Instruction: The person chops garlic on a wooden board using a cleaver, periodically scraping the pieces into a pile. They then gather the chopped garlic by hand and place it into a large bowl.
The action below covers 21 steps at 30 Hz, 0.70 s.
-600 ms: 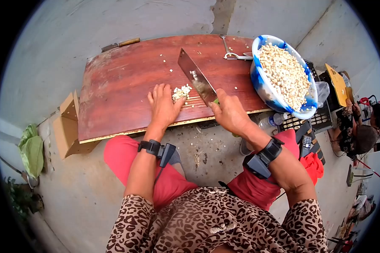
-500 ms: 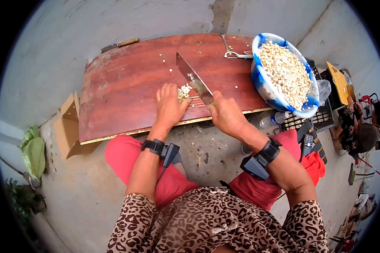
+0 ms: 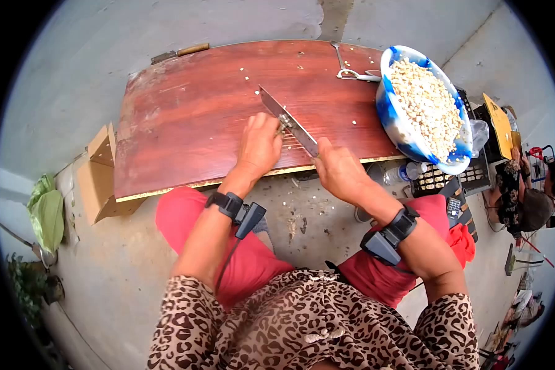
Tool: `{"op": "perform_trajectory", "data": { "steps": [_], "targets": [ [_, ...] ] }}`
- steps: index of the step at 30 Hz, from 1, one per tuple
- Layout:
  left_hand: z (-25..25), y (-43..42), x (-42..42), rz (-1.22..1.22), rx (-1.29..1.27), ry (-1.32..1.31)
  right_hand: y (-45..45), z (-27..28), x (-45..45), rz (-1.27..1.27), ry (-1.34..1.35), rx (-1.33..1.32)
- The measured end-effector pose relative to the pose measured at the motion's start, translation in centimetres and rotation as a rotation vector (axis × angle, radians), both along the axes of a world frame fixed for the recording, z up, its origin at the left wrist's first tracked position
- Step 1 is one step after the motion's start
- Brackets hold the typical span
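My right hand is wrapped round the handle of a cleaver. Its broad blade slants up and to the left over the wooden board. Close against the blade is my left hand, fingers curled in. Small pale diced pieces show between those fingers and the blade, some clinging to the metal; the fingers hide the rest. A blue and white basin at the board's right end is heaped with diced pale pieces.
The reddish board carries scattered bits. A second knife lies at its back edge, a white-handled peeler near the basin. A cardboard box stands left, a black crate right. Another person is at far right.
The small pile on the board has been gathered up between my left hand and the blade. My left hand has moved right and its fingers have curled. The view has shifted slightly.
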<state>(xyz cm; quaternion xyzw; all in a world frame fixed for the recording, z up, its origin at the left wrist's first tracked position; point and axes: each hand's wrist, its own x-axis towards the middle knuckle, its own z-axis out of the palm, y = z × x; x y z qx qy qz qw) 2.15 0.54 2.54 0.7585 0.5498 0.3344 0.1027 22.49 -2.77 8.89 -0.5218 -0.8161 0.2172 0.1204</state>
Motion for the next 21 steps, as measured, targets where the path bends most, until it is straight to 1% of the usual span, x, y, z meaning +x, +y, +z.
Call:
{"op": "perform_trajectory", "data": {
  "steps": [2,5,6,9,13,15,18,21],
  "targets": [
    [0.9,0.0,-0.3,-0.117,-0.034,0.101,0.4,0.4,0.3,0.030,-0.009,0.026],
    [1.8,1.0,-1.1,-0.177,-0.029,0.235,0.3,2.0,-0.1,0.028,0.022,0.067],
    [2.2,1.0,-1.3,-0.168,0.005,0.171,0.3,1.8,-0.1,0.041,0.033,0.114],
    [1.6,1.0,-1.7,-0.134,-0.062,0.123,0.5,-0.5,0.2,0.051,-0.035,0.120],
    [0.4,0.7,-0.6,-0.123,-0.046,0.064,0.8,-0.9,0.5,0.071,-0.077,0.088],
    [0.3,0.8,-0.7,-0.141,-0.016,0.055,1.0,-0.7,0.4,0.061,-0.049,0.105],
    [0.3,0.8,-0.9,-0.147,-0.029,0.102,0.9,-0.6,0.0,0.061,-0.085,0.038],
    [0.5,0.6,-1.0,-0.159,-0.015,0.136,0.9,-0.7,0.1,0.087,-0.054,0.068]
  ]
}}
